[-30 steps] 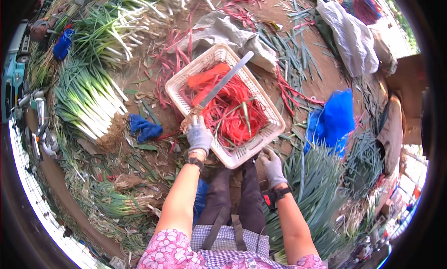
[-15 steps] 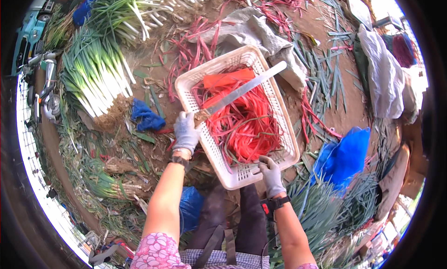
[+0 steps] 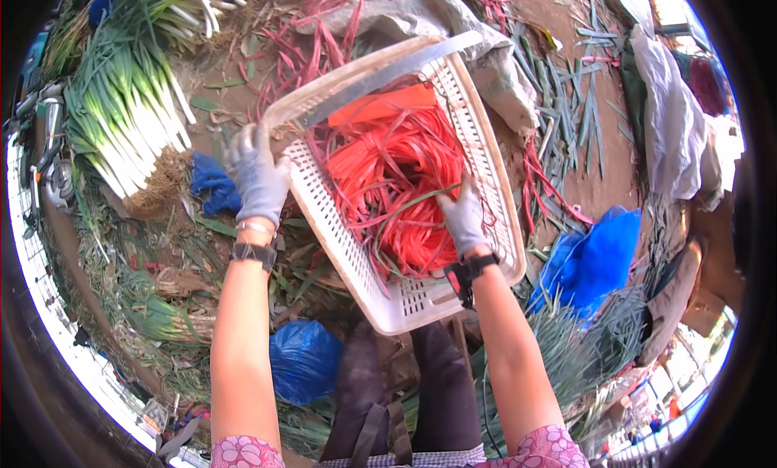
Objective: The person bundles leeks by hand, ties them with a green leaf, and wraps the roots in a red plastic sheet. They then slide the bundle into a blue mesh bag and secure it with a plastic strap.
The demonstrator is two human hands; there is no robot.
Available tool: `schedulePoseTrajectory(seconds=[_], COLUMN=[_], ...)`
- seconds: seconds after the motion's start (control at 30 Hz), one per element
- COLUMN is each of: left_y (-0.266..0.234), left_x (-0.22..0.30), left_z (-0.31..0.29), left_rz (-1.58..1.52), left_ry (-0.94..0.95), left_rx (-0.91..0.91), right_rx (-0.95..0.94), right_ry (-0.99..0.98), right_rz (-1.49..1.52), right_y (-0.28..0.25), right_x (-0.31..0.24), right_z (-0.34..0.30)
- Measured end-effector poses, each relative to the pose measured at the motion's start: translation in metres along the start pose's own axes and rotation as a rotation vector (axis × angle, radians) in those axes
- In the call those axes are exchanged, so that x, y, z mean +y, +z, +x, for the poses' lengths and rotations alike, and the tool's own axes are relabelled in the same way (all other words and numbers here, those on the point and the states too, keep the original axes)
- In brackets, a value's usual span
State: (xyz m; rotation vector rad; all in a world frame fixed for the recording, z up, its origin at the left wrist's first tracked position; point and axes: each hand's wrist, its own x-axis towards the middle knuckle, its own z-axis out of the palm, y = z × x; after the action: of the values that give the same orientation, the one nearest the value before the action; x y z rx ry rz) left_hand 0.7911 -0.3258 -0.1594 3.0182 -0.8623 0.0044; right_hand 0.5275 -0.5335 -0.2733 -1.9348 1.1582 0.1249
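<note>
A white plastic basket [image 3: 303, 180] stands tilted before me, filled with a tangle of red plastic strips [image 3: 388, 185] and a flat orange-red piece [image 3: 380, 105]. Across its far side lies a long knife [image 3: 388, 78], blade pointing to the far right. My gloved left hand [image 3: 261, 180] is at the basket's left far corner, its fingers curled about the knife's handle end; the grip is partly hidden. My gloved right hand [image 3: 463, 217] reaches over the near right rim, thumb and fingers apart, fingertips against the red strips.
Leeks [image 3: 133, 120] lie in bundles at the far left, beside a crumpled blue bag [image 3: 214, 185]. Grey sacking [image 3: 486, 59] lies behind the basket. A blue bag [image 3: 595, 253] rests on green leaves at right; another blue bag [image 3: 303, 361] sits by my legs.
The knife has moved away from me, from across the basket's middle to its far side, along with my left hand. My right hand has gone from the near rim into the red strips.
</note>
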Motion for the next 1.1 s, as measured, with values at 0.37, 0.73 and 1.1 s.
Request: schedulePoseTrajectory(seconds=[0.37,0.73,1.1], left_y=[0.001,0.038,0.032], left_x=[0.056,0.109,0.14], left_z=[-0.076,-0.134,-0.23], left_rz=[-0.494,-0.124,-0.121], left_ry=[0.186,0.42,0.394], left_rx=[-0.075,-0.804,-1.009], right_rx=[-0.251,-0.343,-0.646], right_ry=[-0.441,-0.5,-0.237], right_rz=[-0.424,-0.257,-0.558], right_y=[0.044,0.026,-0.027], right_x=[-0.018,0.042,0.038], right_z=[-0.051,-0.157,-0.098])
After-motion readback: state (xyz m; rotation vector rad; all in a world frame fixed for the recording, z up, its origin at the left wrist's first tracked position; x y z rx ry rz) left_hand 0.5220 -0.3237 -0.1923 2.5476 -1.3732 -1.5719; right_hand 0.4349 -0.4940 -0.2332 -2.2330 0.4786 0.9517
